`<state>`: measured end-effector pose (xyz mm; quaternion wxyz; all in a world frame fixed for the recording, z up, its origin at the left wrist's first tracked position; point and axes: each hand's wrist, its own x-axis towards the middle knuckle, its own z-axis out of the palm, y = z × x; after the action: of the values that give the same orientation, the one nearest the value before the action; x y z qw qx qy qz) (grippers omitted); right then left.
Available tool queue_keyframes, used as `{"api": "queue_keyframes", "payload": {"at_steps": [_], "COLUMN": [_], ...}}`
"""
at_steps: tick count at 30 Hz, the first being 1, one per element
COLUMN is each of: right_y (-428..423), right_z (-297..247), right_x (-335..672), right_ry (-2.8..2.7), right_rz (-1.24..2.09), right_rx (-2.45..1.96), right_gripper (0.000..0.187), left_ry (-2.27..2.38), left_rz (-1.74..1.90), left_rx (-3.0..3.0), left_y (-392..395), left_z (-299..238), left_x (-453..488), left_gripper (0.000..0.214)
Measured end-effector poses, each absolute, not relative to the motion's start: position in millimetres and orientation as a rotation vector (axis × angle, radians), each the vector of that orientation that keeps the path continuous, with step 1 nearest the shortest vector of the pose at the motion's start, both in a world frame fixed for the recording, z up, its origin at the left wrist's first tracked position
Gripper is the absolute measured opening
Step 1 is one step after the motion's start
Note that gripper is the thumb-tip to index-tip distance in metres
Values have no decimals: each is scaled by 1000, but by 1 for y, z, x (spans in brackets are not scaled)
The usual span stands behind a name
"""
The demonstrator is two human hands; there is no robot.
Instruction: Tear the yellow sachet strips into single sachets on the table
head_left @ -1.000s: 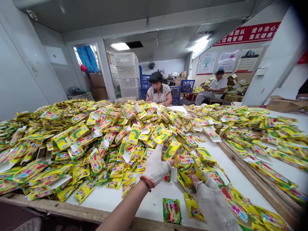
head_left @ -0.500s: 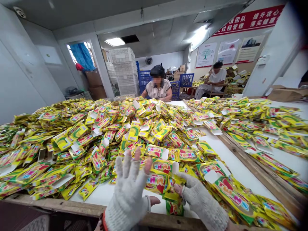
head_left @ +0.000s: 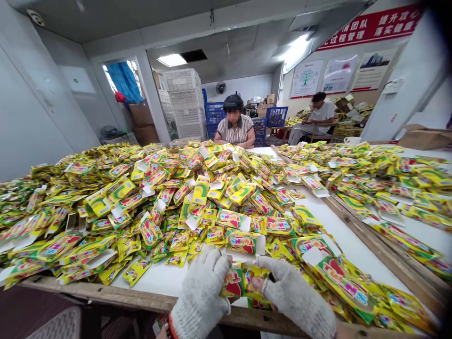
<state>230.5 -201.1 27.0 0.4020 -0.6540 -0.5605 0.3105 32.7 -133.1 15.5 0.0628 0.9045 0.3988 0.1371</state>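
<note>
Both my hands wear white knit fingerless gloves and meet at the near edge of the table. My left hand point(head_left: 203, 294) is curled, fingers closed on a small green-and-red sachet point(head_left: 233, 286). My right hand point(head_left: 293, 296) pinches a bunch of yellow sachets point(head_left: 254, 277) against it. Just beyond my hands lies a flat yellow carton point(head_left: 243, 241) with red lettering. A huge heap of yellow cartons and sachets point(head_left: 141, 197) covers the white table point(head_left: 165, 278) ahead and to the left.
A wooden rail point(head_left: 370, 245) divides this table from a second one with more packets point(head_left: 388, 179). A person in a striped shirt point(head_left: 235, 127) sits at the far end, another person point(head_left: 316, 117) behind. White and blue crates point(head_left: 185, 106) stack at the back.
My left hand, spread open in the air half a second ago, has come down and closed on the sachets in my right hand. Earlier it reached into the pile.
</note>
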Motion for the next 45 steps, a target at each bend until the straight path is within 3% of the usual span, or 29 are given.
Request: {"api": "queue_keyframes", "payload": {"at_steps": [5, 8, 10, 12, 15, 24, 28, 34, 37, 41, 45], "right_y": [-194, -191, -192, -192, -194, -203, -200, -201, -199, -198, -199], "right_z": [38, 28, 23, 20, 21, 16, 12, 13, 8, 13, 40], "right_x": [223, 218, 216, 214, 210, 203, 202, 204, 205, 228, 267], "right_ry": [-1581, -1337, -1175, -1214, -1415, -1179, -1143, -1250, -1290, -1054, -470], "right_rz": [613, 897, 1053, 931, 807, 1574, 1469, 1183, 944, 1014, 808], "right_rx": [-1851, -1724, -1637, -1630, -1636, -1363, -1362, -1576, -1685, -1471, -1008], "right_gripper": [26, 27, 19, 11, 19, 40, 44, 32, 25, 24, 24], "left_ry": [1231, 1270, 1269, 1258, 1245, 1174, 1115, 1022, 1017, 976, 1524], "left_rz": [380, 479, 511, 488, 416, 489, 837, 652, 653, 763, 825], "left_rx": [2712, 2653, 2643, 2646, 2658, 2504, 2031, 1539, 1522, 1676, 2117], "left_y": [-138, -137, -137, -137, -139, -145, -143, -137, -140, -127, -84], "left_z": [9, 12, 15, 16, 14, 8, 11, 20, 16, 14, 17], "left_x": [38, 37, 36, 37, 39, 43, 34, 23, 23, 3, -46], "left_gripper": [65, 58, 57, 62, 70, 66, 76, 35, 36, 53, 26]}}
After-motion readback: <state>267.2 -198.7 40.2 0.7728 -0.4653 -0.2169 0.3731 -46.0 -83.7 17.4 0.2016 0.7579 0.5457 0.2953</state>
